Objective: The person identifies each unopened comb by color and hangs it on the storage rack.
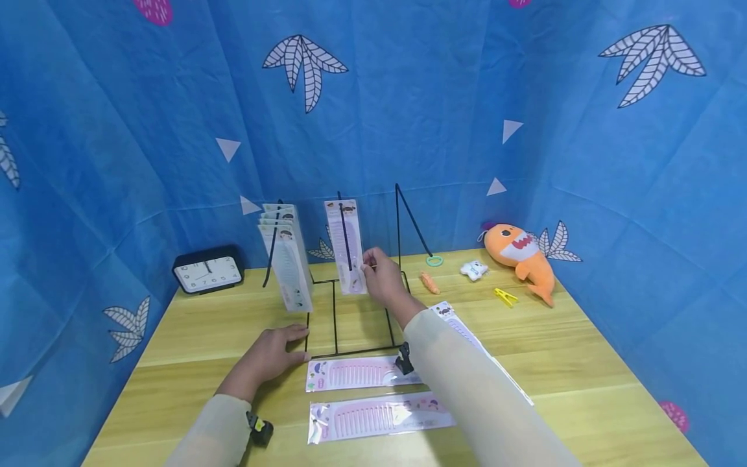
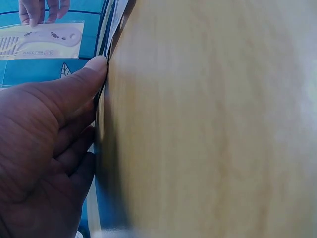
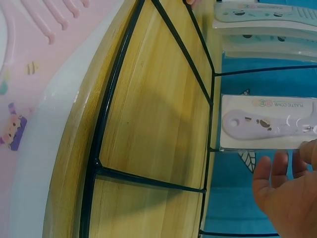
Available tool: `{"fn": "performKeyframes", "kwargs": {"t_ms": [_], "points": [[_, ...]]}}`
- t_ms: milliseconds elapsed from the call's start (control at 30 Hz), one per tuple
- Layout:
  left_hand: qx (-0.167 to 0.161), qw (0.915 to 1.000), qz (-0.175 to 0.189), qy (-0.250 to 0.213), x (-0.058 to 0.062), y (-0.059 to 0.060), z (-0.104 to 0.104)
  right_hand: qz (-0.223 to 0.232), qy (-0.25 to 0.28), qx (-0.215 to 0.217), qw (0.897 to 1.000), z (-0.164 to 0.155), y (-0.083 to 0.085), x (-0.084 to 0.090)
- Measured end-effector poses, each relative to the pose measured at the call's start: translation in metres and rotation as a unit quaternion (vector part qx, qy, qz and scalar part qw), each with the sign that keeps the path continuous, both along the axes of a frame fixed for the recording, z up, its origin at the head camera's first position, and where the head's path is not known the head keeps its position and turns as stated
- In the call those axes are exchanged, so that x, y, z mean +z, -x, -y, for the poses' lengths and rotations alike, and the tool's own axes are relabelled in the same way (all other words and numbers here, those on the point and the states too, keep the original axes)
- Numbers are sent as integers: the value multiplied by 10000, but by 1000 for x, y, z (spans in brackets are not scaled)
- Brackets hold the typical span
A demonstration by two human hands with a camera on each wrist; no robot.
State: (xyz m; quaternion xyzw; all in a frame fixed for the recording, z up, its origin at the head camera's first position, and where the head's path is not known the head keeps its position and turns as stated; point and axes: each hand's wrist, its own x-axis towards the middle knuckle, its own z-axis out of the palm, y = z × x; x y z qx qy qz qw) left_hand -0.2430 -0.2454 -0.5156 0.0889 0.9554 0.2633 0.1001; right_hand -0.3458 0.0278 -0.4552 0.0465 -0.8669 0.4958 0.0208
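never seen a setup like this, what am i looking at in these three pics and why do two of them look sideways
There is no machine here: a person works with two bare hands, wearing three cameras. The big picture comes from a head camera looking down at a light wooden table walled by blue patterned cloth. The other two come from wrist cameras, so they sit close and tilted.

The left hand rests flat on the table, against the base of a black wire display rack. The right hand pinches a white packaged comb hanging on the rack's middle hook. A stack of the same packs hangs on the left hook.

On the table lie two pink packaged combs, a black clock, an orange plush shark and a yellow clothes peg.
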Motion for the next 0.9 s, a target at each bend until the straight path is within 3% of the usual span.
{"fn": "performKeyframes", "kwargs": {"t_ms": [567, 900], "points": [[54, 10000, -2, 26, -1, 0, -1, 3, 103, 141, 9998, -2, -1, 1], [58, 10000, -6, 33, -1, -1, -1, -252, 8, 209, 9995, -10, -3, -4]]}}
